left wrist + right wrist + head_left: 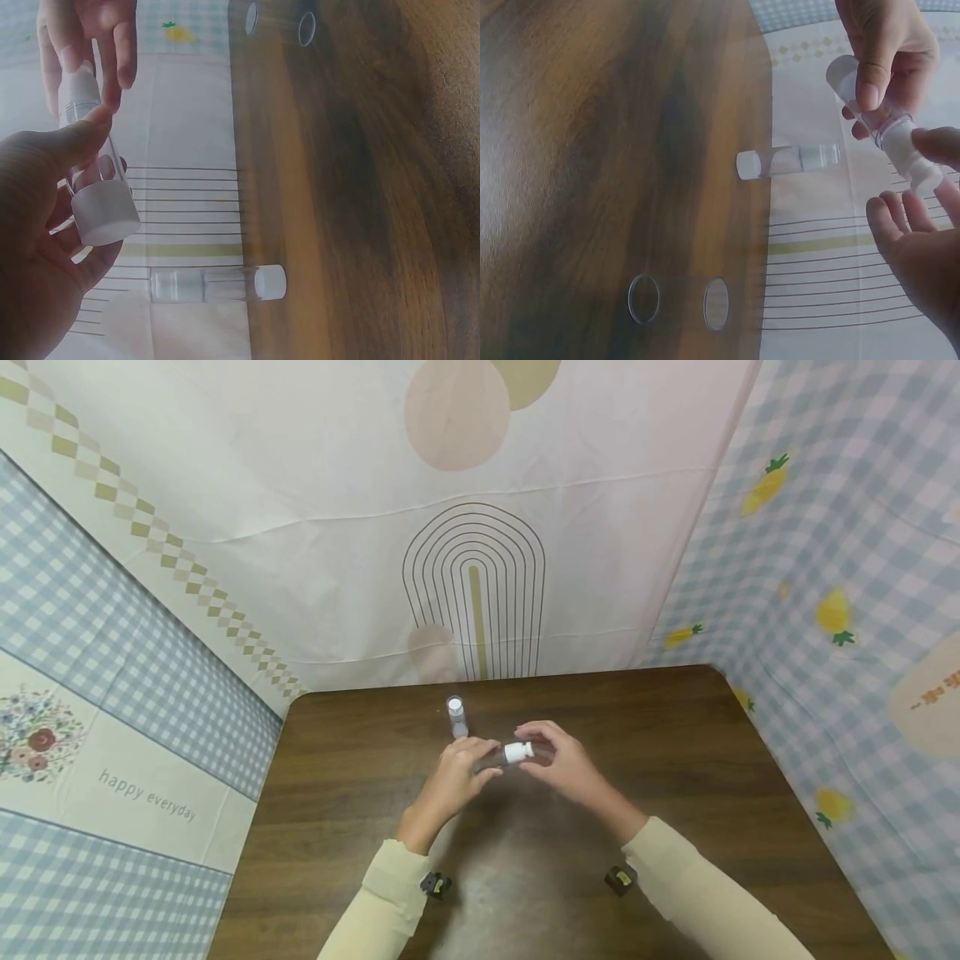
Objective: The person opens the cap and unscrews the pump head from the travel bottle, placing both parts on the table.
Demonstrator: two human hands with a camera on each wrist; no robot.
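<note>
A clear pump bottle (517,752) with a white pump top and white base lies sideways in the air above the table. My left hand (457,770) grips its clear body between thumb and fingers. The right hand (566,766) curves loosely about the white pump end; its thumb (937,144) appears to touch the collar, while several fingers (900,214) stay apart from it. Beyond the left hand a second clear bottle (457,714) with a white base stands upright on the table. A clear open tube (716,304), like a bottle cover, stands to its right in the right wrist view.
The brown wooden table (337,827) ends at a patterned cloth wall (337,585) behind the standing bottle. Checked cloth (810,610) hangs on the right side. Two small dark devices (435,884) show beside the sleeves.
</note>
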